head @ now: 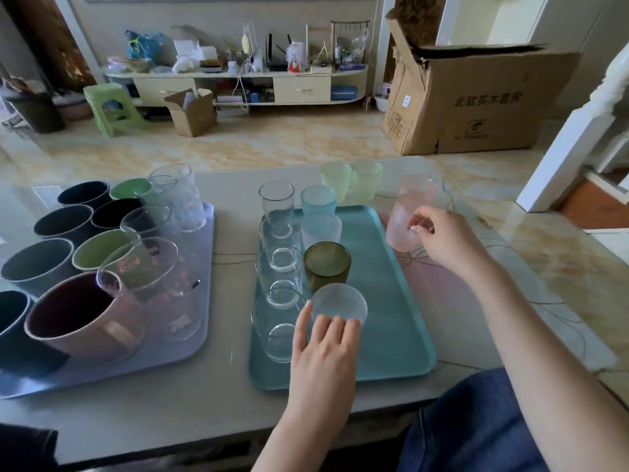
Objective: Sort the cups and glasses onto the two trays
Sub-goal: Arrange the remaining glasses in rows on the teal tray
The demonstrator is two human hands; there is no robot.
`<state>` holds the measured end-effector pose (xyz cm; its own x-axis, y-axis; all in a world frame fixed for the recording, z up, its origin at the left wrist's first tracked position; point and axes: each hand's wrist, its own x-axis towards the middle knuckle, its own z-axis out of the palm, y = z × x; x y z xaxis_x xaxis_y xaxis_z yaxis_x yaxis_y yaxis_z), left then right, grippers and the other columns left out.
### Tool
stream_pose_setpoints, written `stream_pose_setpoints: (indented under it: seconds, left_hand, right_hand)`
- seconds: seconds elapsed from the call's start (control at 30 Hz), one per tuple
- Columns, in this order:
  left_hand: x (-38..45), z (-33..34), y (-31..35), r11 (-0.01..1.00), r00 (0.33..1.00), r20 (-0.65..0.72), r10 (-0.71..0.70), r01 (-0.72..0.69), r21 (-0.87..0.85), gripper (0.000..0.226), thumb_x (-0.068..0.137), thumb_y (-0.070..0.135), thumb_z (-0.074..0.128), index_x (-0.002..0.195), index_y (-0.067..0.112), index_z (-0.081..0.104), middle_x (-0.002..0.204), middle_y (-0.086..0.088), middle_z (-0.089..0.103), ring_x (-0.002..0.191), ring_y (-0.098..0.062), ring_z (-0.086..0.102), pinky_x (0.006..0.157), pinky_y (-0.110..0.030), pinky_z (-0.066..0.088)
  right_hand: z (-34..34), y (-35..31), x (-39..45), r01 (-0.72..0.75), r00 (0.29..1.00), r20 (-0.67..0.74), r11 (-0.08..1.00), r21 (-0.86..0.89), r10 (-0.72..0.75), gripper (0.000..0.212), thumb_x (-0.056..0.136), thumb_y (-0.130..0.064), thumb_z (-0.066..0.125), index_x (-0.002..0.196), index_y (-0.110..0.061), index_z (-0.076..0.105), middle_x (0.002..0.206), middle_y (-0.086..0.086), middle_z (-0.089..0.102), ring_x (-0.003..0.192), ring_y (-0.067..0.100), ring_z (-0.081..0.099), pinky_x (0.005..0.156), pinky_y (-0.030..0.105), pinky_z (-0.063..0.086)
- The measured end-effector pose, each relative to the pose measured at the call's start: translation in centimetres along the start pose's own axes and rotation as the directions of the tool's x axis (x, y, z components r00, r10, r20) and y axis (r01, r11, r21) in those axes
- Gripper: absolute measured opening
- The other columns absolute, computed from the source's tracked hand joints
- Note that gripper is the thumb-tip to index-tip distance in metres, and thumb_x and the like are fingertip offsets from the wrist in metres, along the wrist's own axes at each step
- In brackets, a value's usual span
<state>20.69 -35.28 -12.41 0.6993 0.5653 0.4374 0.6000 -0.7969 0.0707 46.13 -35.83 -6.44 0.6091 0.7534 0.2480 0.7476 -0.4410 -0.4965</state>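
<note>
A teal tray in the middle carries several clear glasses, a pale blue glass, a frosted one and a dark green glass. My left hand grips a frosted clear glass at the tray's near end, just in front of the green one. My right hand holds a pink textured glass tilted above the table, right of the tray. A lilac tray on the left bears dark, green and pink plastic cups and several clear glasses.
Two pale green cups stand on the table behind the teal tray. The table's near edge runs below the trays, with my blue-trousered knee at the lower right. Beyond the table are a large cardboard box and a cluttered low cabinet.
</note>
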Motion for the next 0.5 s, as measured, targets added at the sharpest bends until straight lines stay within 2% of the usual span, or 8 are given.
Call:
stream_pose_setpoints:
  seconds: [0.17,0.33,0.5]
  left_hand:
    - [0.4,0.0,0.0,1.0,0.999,0.053,0.009,-0.009,0.007,0.032,0.063,0.006,0.039,0.079,0.024,0.059,0.066,0.01,0.053,0.069,-0.018,0.056,0.11,-0.04,0.022]
    - [0.5,0.0,0.0,1.0,0.997,0.072,0.016,-0.014,-0.023,0.028,0.056,0.008,0.066,0.079,0.024,0.061,0.066,0.01,0.053,0.068,-0.019,0.056,0.109,-0.038,0.023]
    - [0.5,-0.1,0.0,0.999,0.997,0.081,0.009,-0.005,-0.049,0.019,0.065,0.016,0.065,0.082,0.024,0.062,0.067,0.009,0.055,0.07,-0.019,0.057,0.112,-0.04,0.02]
  right_hand:
    - [0.2,-0.4,0.2,0.015,1.0,0.007,1.0,-0.002,-0.015,0.016,0.088,-0.007,0.053,0.084,-0.021,0.06,0.082,-0.002,0.062,0.076,0.021,0.056,0.07,0.029,0.045]
    - [0.3,-1.0,-0.2,0.036,0.999,0.039,0.999,0.009,-0.036,0.016,0.088,-0.006,0.052,0.086,-0.019,0.061,0.087,0.002,0.065,0.081,0.024,0.058,0.076,0.035,0.049]
    - [0.3,-1.5,-0.5,0.038,0.997,0.069,0.999,0.006,-0.038,0.013,0.09,-0.007,0.051,0.091,-0.015,0.062,0.079,-0.003,0.055,0.077,0.021,0.053,0.067,0.028,0.039]
